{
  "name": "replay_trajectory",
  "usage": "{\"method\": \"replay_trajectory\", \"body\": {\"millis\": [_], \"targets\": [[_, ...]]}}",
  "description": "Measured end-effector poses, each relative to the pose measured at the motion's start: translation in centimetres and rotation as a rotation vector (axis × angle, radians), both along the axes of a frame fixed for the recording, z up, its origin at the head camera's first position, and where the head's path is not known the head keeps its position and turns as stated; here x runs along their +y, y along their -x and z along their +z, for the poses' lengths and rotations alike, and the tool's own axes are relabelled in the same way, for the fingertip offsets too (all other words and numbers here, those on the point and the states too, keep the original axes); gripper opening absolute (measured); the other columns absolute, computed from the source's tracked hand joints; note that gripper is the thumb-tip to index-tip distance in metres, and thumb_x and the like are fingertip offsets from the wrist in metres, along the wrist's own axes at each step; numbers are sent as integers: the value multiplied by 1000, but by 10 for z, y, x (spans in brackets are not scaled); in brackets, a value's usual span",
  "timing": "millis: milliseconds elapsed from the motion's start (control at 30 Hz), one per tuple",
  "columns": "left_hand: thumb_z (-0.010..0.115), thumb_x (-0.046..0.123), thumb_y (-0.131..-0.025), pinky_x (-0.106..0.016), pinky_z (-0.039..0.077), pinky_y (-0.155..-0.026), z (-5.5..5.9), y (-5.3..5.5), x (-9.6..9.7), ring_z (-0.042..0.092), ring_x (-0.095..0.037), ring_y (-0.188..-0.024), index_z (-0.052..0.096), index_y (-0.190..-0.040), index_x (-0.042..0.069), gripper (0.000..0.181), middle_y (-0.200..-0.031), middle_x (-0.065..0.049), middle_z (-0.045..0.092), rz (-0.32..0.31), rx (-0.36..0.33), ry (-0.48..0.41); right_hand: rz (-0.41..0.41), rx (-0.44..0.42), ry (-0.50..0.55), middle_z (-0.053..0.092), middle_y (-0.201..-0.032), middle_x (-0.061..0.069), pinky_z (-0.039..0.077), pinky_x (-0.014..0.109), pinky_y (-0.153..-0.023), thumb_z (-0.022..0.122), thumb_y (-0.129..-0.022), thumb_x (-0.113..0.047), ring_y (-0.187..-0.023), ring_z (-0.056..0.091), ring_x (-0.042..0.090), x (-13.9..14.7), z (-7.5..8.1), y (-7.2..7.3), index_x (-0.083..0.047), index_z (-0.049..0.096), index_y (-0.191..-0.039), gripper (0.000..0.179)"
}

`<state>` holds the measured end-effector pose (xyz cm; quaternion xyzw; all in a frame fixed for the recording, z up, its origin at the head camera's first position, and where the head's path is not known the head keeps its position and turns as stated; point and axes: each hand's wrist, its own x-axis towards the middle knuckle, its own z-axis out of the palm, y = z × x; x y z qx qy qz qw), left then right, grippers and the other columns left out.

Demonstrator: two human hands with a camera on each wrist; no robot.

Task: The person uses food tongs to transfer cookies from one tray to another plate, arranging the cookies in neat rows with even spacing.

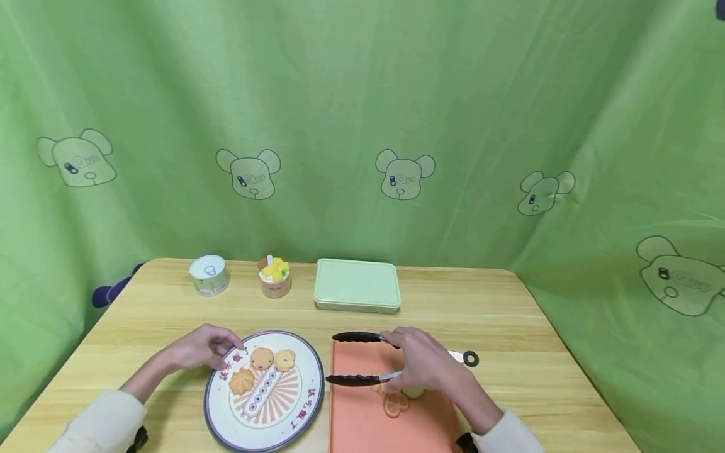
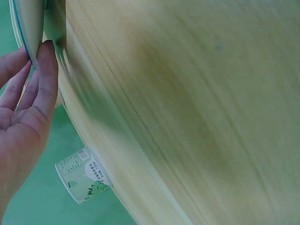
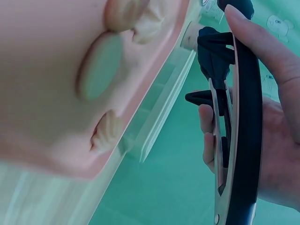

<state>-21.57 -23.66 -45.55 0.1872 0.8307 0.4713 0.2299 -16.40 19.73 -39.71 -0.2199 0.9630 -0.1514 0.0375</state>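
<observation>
My left hand (image 1: 201, 347) pinches the rim of a round plate (image 1: 223, 418) with a dark blue edge; in the left wrist view thumb and fingers lie on either side of it. On the plate lie three cookies, including a scalloped one (image 1: 241, 381), beside a long pale bar (image 1: 262, 392) with dark round marks. My right hand (image 1: 421, 360) holds metal tongs (image 3: 246, 117) with black tips, spread apart over a salmon-pink tray (image 1: 368, 428). Under the tongs and hand on that tray are a heart-shaped pretzel cookie (image 1: 395, 404) and other cookies, partly hidden in the head view.
Along the back of the wooden table (image 1: 481, 296) stand a pale green tin (image 1: 209, 281), a small cup (image 1: 275, 287) topped with yellow pieces, and a lidded green box (image 1: 357, 283). A green curtain (image 1: 340, 94) hangs behind and at the sides.
</observation>
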Motion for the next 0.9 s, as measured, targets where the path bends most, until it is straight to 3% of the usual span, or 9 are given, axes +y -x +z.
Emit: {"method": "replay_trajectory", "body": {"millis": [467,900], "targets": [[71,-5,-68,-29,55,-79,-1,1,-1,63,-23,-93,63,-110,-4,43,-107,-20,66,-9,0,0,-70,-26,-4,61,-126,18,43,56,-102,89,-53,-33,-120,52,42,37,1,-10,-2,59,-126,85],[70,-6,-68,-28,55,-79,-1,1,-1,63,-25,-94,63,-110,-5,42,-109,-21,66,-18,-5,-6,-114,-40,-24,66,-117,16,51,49,-93,89,-53,-30,-108,61,36,53,5,-19,1,61,-122,80]]}}
